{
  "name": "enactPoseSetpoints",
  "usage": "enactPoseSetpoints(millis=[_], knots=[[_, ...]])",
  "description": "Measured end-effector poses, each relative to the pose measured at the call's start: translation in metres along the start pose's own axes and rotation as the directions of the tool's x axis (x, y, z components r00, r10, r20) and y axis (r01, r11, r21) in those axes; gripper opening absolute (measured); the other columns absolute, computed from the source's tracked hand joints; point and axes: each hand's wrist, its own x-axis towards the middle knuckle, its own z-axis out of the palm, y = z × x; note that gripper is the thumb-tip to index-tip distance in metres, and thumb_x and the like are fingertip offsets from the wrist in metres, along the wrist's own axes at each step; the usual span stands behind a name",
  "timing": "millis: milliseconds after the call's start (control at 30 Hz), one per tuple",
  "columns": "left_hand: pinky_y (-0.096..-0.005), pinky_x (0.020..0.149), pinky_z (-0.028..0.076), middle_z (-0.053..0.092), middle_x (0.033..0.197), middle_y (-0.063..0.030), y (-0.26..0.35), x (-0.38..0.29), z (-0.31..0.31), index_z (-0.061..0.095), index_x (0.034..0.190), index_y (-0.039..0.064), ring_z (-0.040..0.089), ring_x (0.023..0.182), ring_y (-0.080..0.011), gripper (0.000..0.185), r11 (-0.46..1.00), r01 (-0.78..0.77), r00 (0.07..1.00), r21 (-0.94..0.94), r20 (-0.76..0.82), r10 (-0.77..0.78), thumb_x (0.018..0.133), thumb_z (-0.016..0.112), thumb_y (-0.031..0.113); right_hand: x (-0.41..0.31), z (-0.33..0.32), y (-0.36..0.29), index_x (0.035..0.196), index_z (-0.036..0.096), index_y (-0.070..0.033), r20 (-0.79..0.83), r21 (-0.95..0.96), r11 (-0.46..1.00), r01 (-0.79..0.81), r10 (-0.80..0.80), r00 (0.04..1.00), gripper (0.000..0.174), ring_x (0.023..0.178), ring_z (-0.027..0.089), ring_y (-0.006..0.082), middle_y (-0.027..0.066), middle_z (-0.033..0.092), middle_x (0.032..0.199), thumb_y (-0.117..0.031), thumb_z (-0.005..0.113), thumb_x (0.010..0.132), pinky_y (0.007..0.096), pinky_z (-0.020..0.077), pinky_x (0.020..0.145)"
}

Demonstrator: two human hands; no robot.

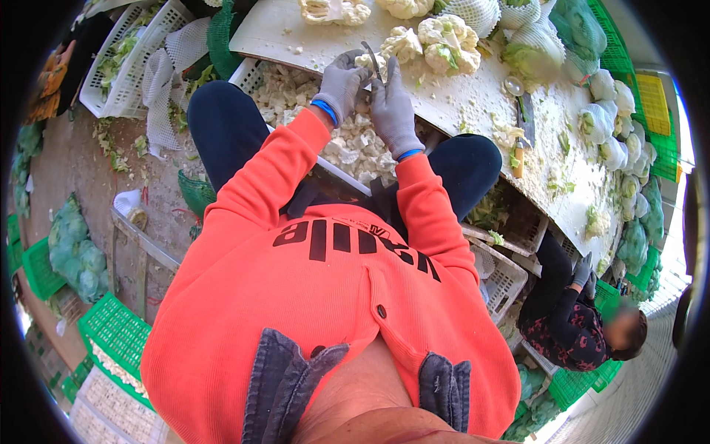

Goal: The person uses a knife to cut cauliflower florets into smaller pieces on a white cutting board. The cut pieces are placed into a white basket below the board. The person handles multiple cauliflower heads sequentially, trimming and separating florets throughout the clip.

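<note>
My left hand (343,83), in a grey knit glove, grips a small piece of cauliflower (367,62) over the near edge of the white board. A narrow, dark, curved knife blade (373,60) rises beside that piece from my right hand (392,105), also gloved in grey; the fingers hide the knife's handle. Cut cauliflower florets (355,145) fill a white plastic crate (346,176) between my knees, below both hands. On the board (466,102), just beyond my hands, lie a cauliflower chunk (401,45) and a larger cauliflower head (450,44).
A cleaver (526,119) with a wooden handle lies on the board at the right, near net-wrapped cauliflowers (604,125). A co-worker (577,333) sits at the lower right. White crates (130,61) with leaves stand at left. A metal frame (145,241) and green crates (113,333) are at lower left.
</note>
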Motion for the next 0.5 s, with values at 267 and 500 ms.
enactPoseSetpoints(millis=[267,500], knots=[[-0.0317,0.075,0.058,0.07,0.108,-0.0104,-0.026,-0.012,-0.025,0.06,0.127,-0.001,0.068,0.086,-0.0197,0.038,0.97,0.062,0.993,-0.235,0.111,-0.037,0.09,0.06,-0.008,-0.013,0.005,0.001,0.159,0.018,-0.004,0.177,-0.113,0.985,-0.13,0.148,0.973,0.067,0.089,0.065,0.0522,0.0357,0.067,0.098,-0.026,0.048,0.103,0.056,0.0511,0.078],[-0.0367,0.092,0.055,0.069,0.113,-0.0117,-0.047,-0.032,-0.063,0.063,0.125,-0.001,0.067,0.1,-0.0221,0.035,0.947,0.149,0.988,-0.285,0.082,-0.131,0.092,0.054,-0.008,-0.039,0.045,0.028,0.155,0.026,-0.005,0.199,0.126,0.983,-0.136,0.109,0.974,0.061,0.073,0.067,0.0392,0.0248,0.068,0.085,-0.027,0.05,0.103,0.0471,0.0515,0.064]])
